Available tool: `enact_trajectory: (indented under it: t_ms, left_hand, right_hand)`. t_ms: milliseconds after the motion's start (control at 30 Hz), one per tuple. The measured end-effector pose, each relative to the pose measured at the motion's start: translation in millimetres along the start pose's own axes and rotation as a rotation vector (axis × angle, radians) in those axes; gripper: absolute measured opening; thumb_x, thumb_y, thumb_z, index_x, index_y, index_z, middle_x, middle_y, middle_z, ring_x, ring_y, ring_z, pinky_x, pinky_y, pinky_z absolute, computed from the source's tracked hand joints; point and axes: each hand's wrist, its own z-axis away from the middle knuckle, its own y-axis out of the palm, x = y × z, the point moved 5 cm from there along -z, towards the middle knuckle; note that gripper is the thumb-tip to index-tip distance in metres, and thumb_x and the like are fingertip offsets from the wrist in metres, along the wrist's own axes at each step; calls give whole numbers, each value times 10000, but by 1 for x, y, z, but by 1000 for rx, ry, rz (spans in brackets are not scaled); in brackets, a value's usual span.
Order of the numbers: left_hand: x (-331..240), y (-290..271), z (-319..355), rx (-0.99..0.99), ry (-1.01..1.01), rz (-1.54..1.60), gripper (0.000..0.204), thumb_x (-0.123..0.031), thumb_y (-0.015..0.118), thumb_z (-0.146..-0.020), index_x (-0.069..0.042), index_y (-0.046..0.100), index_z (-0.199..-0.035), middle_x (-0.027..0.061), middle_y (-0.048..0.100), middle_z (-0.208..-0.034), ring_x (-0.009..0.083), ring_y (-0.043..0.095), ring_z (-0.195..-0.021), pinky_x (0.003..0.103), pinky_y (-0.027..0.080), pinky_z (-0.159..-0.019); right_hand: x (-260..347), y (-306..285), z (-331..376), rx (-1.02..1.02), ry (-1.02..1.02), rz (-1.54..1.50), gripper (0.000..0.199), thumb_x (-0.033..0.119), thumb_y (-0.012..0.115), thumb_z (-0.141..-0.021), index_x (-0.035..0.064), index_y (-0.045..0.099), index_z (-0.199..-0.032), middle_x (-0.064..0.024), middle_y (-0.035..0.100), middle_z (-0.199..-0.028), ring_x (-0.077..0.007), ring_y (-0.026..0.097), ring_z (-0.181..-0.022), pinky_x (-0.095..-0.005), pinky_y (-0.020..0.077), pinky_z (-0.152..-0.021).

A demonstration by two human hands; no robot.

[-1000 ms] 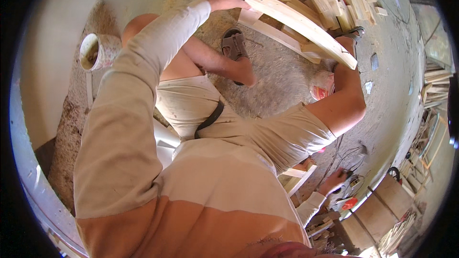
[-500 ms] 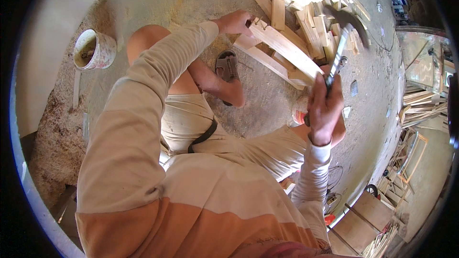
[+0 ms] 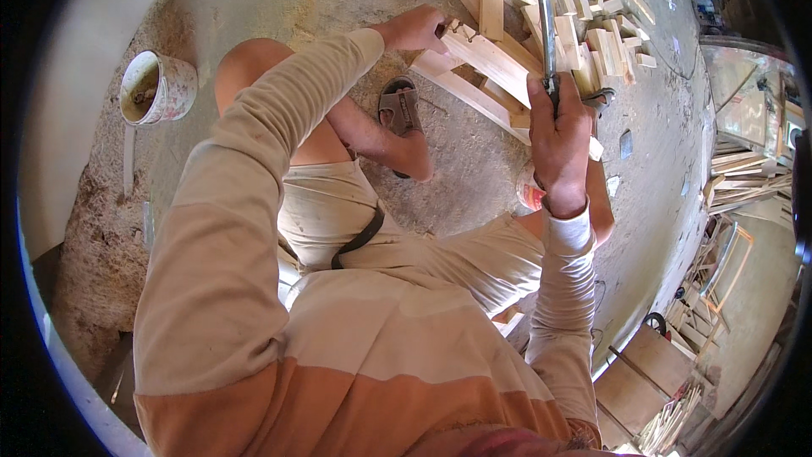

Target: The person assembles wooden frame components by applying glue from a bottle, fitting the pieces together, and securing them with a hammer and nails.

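My right hand (image 3: 560,140) is closed round the dark grip of a claw hammer (image 3: 548,30). Its metal shaft points away from me, and the curved head is above the wood pile. My left hand (image 3: 413,28) grips the far left end of a pale wooden board (image 3: 491,61), its fingertips partly hidden by the wood. Small dark marks, perhaps nails, show at that end. Beneath it runs a second pale board (image 3: 469,95), apparently joined to the first as one frame. The near right end of the upper board passes behind my right hand.
Cut wood blocks (image 3: 605,46) lie heaped beyond the boards. A stained white bucket (image 3: 188,91) stands at the left. My sandalled foot (image 3: 399,110) is on the concrete floor between. A red-and-white container (image 3: 530,195) sits near my right knee. Wood strips (image 3: 748,178) are stacked far right.
The hammer has swung leftward from a tilted, blurred position to nearly upright in view. My right hand has shifted slightly left and away from me. My left hand keeps its hold on the board.
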Motion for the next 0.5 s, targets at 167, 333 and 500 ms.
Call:
enact_trajectory:
  t_ms: [167, 333, 500]
  left_hand:
    - [0, 2, 0, 9, 26, 80, 473, -284, 847, -715, 31, 709, -1040, 223, 709, -907, 330, 682, -822, 400, 519, -787]
    - [4, 6, -1, -94, 130, 66, 513, -293, 837, -721, 20, 695, -1102, 223, 713, -937, 338, 686, -853, 405, 521, -816]
    - [10, 3, -4, -19, 43, -3, 523, -305, 824, -728, -22, 698, -1149, 226, 716, -1000, 373, 688, -923, 429, 517, -846]
  right_hand:
    - [-31, 18, 8, 98, 50, 76, 281, 237, 636, -996, -5, 516, -920, -267, 573, -684, -459, 588, -633, -479, 452, -566]
    - [-66, 33, 13, 210, 128, 130, 286, 270, 640, -984, 10, 524, -966, -281, 606, -739, -527, 602, -769, -555, 453, -645]
    - [-16, -15, 6, -24, 64, -62, 267, 245, 623, -1007, -16, 569, -1022, -254, 601, -692, -444, 537, -566, -439, 444, -525]
